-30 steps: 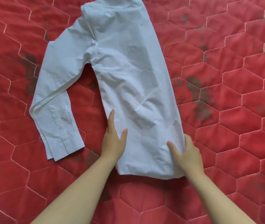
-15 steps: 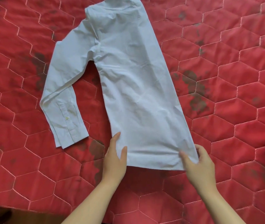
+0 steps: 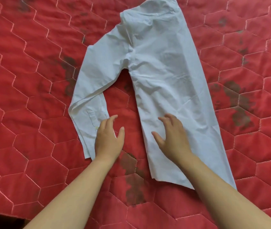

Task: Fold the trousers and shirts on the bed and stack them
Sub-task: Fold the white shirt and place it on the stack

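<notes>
Both moved off the hem: left grip (image 3: 109,139) now on the sleeve (image 3: 95,90) cuff, right grip (image 3: 172,136) on the shirt (image 3: 164,71) body. Both are spread open and hold nothing. Shirt's half-folded on the bed (image 3: 32,80). Pinch the cuff, lay the sleeve straight across, keep the body pinned.

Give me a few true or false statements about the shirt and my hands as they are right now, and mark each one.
1. The shirt lies on a red quilted bedspread. True.
2. The left hand is at the collar. False: it is over the cuff of the sleeve.
3. The right hand is over the lower part of the shirt's body. True.
4. Both sleeves stick out sideways. False: only one shows, spread out to the left.
</notes>
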Motion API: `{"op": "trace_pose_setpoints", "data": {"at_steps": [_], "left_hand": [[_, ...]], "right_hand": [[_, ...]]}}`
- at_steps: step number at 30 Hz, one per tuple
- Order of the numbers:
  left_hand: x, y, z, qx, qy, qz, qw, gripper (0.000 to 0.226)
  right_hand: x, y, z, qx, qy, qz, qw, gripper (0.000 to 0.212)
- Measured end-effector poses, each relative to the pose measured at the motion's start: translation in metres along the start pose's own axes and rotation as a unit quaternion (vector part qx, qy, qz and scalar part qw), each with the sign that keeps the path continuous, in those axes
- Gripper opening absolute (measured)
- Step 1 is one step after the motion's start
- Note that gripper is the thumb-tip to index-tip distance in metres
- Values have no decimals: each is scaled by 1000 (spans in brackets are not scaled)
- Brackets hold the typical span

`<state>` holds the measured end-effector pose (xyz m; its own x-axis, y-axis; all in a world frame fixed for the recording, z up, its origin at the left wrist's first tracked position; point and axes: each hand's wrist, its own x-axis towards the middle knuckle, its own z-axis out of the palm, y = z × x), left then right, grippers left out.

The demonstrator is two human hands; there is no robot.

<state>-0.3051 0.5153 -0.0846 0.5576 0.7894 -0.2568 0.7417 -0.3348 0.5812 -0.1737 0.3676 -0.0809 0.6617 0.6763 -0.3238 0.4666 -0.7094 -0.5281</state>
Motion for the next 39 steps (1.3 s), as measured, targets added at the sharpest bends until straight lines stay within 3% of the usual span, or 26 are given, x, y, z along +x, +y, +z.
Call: {"op": "trace_pose_setpoints", "data": {"at_steps": [4,7,11,15,18,26,30,34,36,39], "left_hand": [[62,-35,-39,75,50,-34,995,56],[95,-59,-57,122,52,-115,984,72],[125,-85,-62,62,4,-199,978,91],[136,-94,-63,-26,-28,-125,991,68],[141,-94,-70,-46,-38,-78,995,56],[162,-112,-140,-16,56,7,998,53],[148,-119,-145,-34,-27,21,999,45],[134,-111,-135,-84,-9,34,996,41],[131,-103,-132,-117,-2,45,992,39],[128,-96,-131,-172,-32,51,983,33]], "right_hand": [[61,-54,24,5,6,-41,999,50],[102,-91,37,18,22,-62,998,52],[145,-127,55,-20,46,-111,993,54],[170,-136,72,-79,-12,-114,990,60],[173,-133,76,-78,-7,-89,993,59],[160,-133,72,-79,8,-53,995,56],[155,-147,73,-91,24,-27,995,57],[151,-168,79,-100,-2,-143,985,66],[150,-178,82,-84,-3,-187,979,54],[152,-185,80,-31,72,-189,979,10]]}}
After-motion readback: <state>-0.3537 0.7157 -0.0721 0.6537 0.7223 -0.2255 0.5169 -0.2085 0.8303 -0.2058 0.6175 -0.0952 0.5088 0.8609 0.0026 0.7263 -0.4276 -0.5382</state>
